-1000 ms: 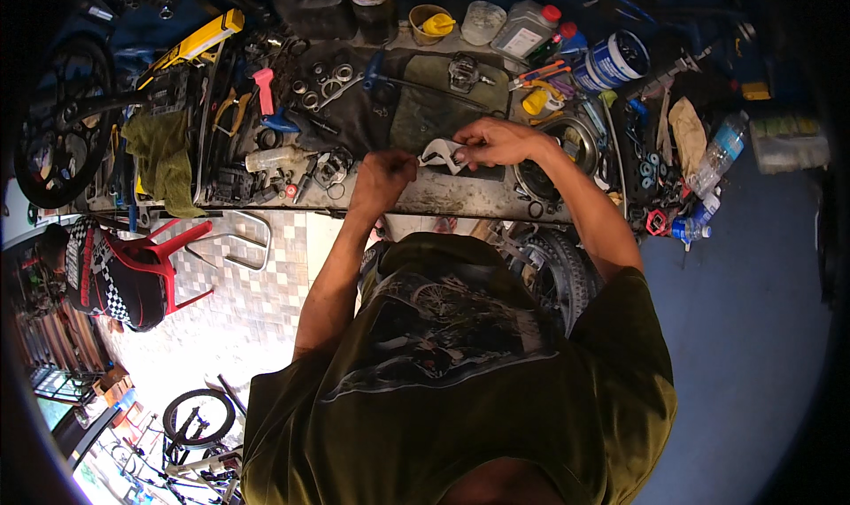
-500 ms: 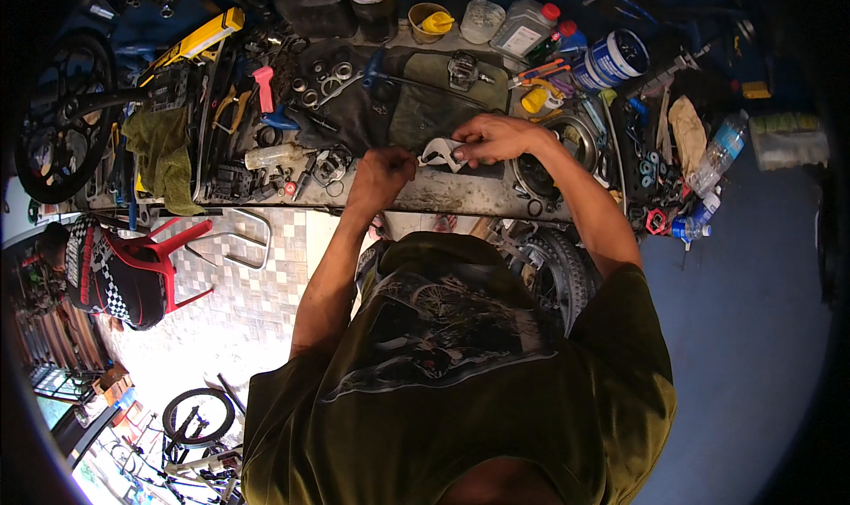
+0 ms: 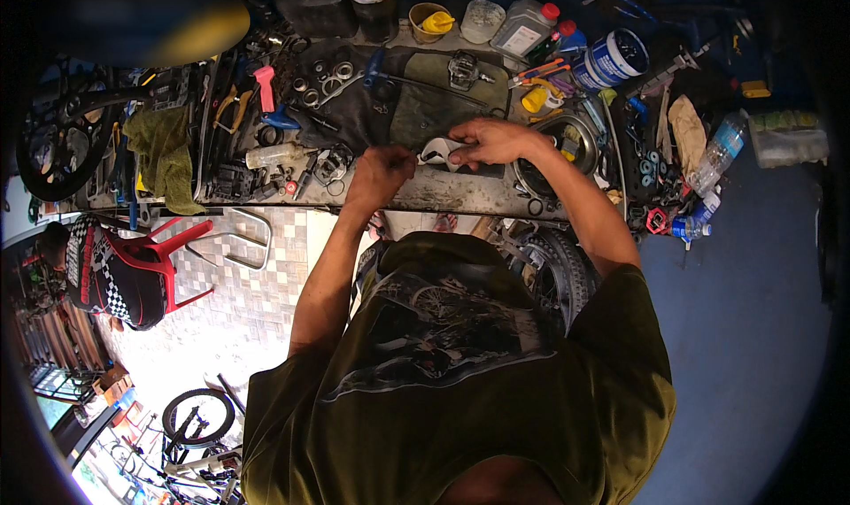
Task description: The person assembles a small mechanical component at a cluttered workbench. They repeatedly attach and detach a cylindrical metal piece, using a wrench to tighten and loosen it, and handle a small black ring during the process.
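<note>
Over the front of the workbench, my right hand (image 3: pixel 489 142) has its fingers closed around a silver adjustable wrench (image 3: pixel 436 151). The jaws point toward my left hand; the handle is mostly hidden. My left hand (image 3: pixel 382 174) is closed just left of the jaws, fingertips pinched together. Whatever sits in that pinch is too small and dark to make out. Behind both hands lies a dark green cloth (image 3: pixel 434 107), with a bicycle pedal (image 3: pixel 462 71) and a long blue-handled hex key (image 3: pixel 374 68) on it.
Metal rings (image 3: pixel 332 82), a pink-handled tool (image 3: pixel 265 89) and a clear bottle (image 3: pixel 266 156) crowd the bench's left. Right are a round metal rim (image 3: pixel 522 179) and a white-blue tub (image 3: pixel 611 60). A blurred dark shape (image 3: pixel 150 18) covers the upper left. Someone sits on a red chair (image 3: pixel 177 257).
The wrench has turned slightly in my right hand, whose fingers have shifted. My left hand stays nearly in place. A blurred dark shape has come in at the upper left, hiding the yellow box.
</note>
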The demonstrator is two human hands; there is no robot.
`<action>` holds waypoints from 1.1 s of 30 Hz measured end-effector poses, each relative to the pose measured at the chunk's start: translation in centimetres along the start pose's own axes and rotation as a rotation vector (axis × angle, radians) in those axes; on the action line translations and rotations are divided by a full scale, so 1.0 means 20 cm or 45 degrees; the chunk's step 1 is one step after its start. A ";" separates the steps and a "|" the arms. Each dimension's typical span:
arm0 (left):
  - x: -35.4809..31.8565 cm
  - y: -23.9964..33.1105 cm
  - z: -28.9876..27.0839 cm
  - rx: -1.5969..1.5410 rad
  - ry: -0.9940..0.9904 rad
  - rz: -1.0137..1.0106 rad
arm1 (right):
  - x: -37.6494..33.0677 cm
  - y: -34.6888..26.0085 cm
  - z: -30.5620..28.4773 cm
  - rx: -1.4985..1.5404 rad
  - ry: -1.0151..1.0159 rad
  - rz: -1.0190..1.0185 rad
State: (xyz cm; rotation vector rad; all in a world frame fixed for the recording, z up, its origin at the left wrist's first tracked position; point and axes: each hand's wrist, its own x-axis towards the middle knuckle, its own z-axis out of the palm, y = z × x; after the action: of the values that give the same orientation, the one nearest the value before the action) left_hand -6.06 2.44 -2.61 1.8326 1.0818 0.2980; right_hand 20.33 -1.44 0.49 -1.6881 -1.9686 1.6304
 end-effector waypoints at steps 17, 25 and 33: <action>0.02 -0.01 0.00 -0.035 -0.056 0.024 | 0.03 0.09 0.01 -0.066 -0.041 -0.002; 0.03 0.00 -0.01 0.012 -0.036 0.041 | 0.00 -0.03 -0.02 -0.147 0.008 0.024; 0.02 0.00 0.00 0.009 0.011 0.086 | 0.06 0.17 0.14 -0.112 0.253 -0.094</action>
State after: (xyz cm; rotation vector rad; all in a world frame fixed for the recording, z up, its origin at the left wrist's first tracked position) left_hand -5.84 2.82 -2.75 1.8779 1.0295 0.3427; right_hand 20.32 -2.85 -3.78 -1.7101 -2.0055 1.3149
